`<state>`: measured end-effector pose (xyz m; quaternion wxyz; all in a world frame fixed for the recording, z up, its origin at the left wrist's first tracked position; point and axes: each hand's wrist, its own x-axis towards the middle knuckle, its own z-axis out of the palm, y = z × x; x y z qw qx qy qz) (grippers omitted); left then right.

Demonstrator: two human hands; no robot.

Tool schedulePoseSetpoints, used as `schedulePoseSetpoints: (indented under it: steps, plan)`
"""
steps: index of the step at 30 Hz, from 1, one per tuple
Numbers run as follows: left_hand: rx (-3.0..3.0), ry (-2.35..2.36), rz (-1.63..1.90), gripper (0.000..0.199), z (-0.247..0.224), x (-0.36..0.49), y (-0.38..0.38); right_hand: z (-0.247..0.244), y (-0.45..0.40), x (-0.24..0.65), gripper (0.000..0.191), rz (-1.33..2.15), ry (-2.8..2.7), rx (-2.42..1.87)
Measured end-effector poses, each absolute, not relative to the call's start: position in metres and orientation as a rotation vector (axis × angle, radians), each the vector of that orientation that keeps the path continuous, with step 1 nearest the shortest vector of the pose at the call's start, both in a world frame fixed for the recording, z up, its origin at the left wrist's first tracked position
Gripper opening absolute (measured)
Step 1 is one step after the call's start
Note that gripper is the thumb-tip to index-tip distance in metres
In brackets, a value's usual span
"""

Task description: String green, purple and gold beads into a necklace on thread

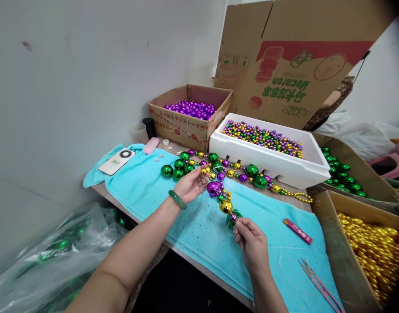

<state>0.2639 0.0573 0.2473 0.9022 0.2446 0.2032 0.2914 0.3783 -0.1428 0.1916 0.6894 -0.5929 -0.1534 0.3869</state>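
Observation:
Between my two hands runs a string of shiny beads [226, 206] in purple, gold and green, held a little above the turquoise towel [199, 226]. My left hand [190, 186], with a green bangle at the wrist, grips the upper end near a large purple ball and small gold beads. At the lower end, my right hand [252, 240] pinches the string beside a small purple bead; a green ball [233, 218] is partly hidden there. Behind my left hand lie finished-looking bead strands [251, 170] and several loose green balls [178, 174].
A white foam box [267, 163] of mixed small beads stands behind, beside a carton [182, 126] of purple beads. To the right are cartons of green balls [344, 176] and gold beads [372, 243]. Thread snips [318, 282], a magenta packet [297, 231] and a phone [117, 161] lie on the towel.

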Motion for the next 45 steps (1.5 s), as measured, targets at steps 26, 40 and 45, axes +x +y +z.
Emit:
schedulePoseSetpoints:
  steps: [26,40,45]
  plan:
    - [0.908,0.63,0.716,0.028,0.251,0.263,0.048,0.203,-0.131,0.369,0.041,0.963,-0.387,-1.283]
    - [0.782,0.711,0.726,0.016,0.23,0.258,0.061,0.221,-0.102,0.402,0.033,0.799,-0.549,-1.517]
    - [0.662,0.761,0.716,0.018,0.216,0.275,0.061,0.223,-0.084,0.43,0.03,0.743,-0.531,-1.573]
